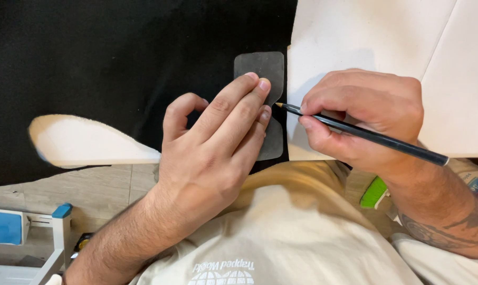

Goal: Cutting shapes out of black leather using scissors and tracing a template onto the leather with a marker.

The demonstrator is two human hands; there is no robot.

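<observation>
Left hand (pixel 218 142), fingers flat and extended, presses one grey waisted template (pixel 261 68) onto black fabric (pixel 117 53) at centre frame. Right hand (pixel 360 113) pinches one black pencil (pixel 365 134), tip at the template's right edge. One white sheet (pixel 365 31) borders that edge, upper right. Open black fabric spans upper left; a cream cutout (pixel 86 142) lies lower left.

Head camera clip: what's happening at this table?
A person presses their left hand flat on a grey template lying on black fabric. Their right hand holds a dark pencil, its tip at the template's notched right edge, beside a white sheet. A white cut-out piece lies to the left.
</observation>
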